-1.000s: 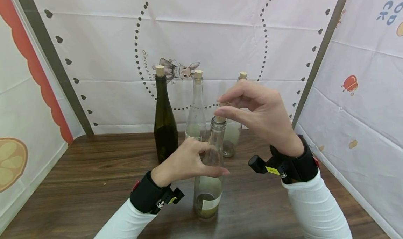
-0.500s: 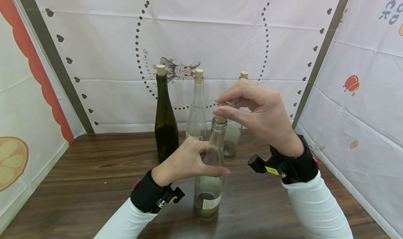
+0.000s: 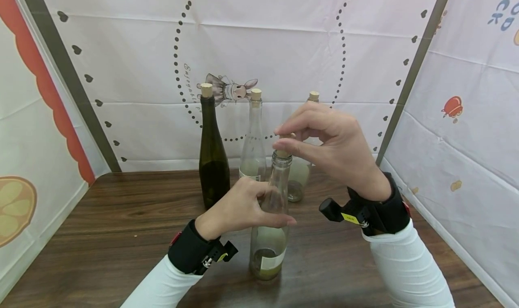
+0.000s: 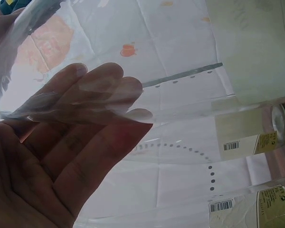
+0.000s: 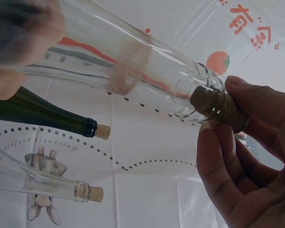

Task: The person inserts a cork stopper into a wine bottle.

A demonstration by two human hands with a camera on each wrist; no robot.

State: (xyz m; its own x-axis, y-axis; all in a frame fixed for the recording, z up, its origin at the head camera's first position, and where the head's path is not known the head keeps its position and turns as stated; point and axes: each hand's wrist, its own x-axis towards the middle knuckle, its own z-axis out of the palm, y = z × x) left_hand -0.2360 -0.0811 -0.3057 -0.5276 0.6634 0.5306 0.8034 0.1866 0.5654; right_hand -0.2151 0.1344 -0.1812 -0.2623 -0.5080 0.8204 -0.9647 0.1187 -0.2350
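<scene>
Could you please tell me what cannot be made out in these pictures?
- Head view: the right hand covers most of the cork and the third back bottle.
- Left wrist view: the label print is too small to read.
- Right wrist view: the left hand is a blur, its grip on the near bottle unclear.

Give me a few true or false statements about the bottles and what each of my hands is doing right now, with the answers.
1. The left hand grips the clear bottle around its body. True.
2. The right hand pinches the cork at that bottle's mouth. True.
3. The dark green bottle has no cork. False: a cork sits in its neck.
4. Five bottles stand on the table. False: four show.
5. The held bottle lies on its side. False: it stands upright.
</scene>
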